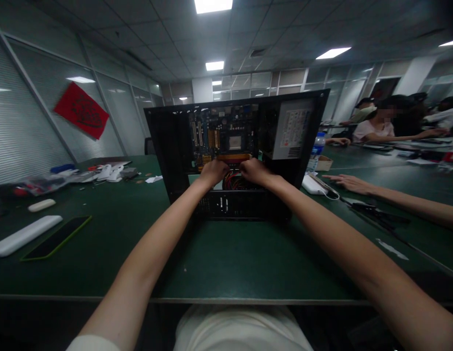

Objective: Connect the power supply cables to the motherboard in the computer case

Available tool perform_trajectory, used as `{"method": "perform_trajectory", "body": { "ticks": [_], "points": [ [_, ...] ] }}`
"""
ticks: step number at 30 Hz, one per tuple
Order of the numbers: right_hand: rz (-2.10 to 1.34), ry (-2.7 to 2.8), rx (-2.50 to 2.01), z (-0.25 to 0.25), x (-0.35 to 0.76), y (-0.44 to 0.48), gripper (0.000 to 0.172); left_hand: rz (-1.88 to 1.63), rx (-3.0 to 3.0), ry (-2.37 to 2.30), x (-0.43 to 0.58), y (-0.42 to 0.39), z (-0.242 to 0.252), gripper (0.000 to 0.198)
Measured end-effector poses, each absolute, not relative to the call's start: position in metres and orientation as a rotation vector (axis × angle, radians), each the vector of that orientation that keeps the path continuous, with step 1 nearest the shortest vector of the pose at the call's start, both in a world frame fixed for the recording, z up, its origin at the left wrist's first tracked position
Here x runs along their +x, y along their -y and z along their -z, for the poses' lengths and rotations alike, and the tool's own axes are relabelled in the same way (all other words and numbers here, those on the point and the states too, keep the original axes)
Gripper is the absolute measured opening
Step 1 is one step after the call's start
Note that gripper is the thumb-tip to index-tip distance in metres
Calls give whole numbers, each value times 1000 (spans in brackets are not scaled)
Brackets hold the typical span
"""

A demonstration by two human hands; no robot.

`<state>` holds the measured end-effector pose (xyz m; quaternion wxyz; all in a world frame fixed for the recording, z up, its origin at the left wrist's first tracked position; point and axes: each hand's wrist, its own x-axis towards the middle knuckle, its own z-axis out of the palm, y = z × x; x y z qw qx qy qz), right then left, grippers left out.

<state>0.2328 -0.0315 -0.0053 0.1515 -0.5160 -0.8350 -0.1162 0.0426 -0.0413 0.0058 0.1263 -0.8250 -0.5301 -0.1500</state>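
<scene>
An open black computer case [235, 207] stands upright on the green table in front of me, its inside facing me. Both of my hands reach into it, at the lower edge of the motherboard [221, 124]. My left hand [214, 173] is closed at the left end of the orange and red memory slots [233, 158]. At their right end, my right hand [256, 170] is closed too. My fingers hide what they hold, if anything. A bundle of coloured cables [235, 181] lies just below and between the hands. The power supply [292, 127] sits at upper right.
On the left lie a white bar-shaped object [27, 235], a black panel with a green edge [58, 238] and assorted parts [114, 171]. To the right are a water bottle [317, 148], a white box-like device [314, 184] and another person's hand [348, 184]. More people sit beyond.
</scene>
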Motion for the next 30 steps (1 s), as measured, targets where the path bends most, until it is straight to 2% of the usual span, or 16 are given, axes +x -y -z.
{"method": "perform_trajectory", "body": {
  "ticks": [20, 30],
  "points": [
    [335, 2354, -1582, 5, 227, 29, 26, 378, -2363, 1530, 49, 42, -8, 32],
    [365, 2324, -1562, 5, 228, 29, 30, 397, -2330, 1537, 50, 38, -6, 34]
  ]
}}
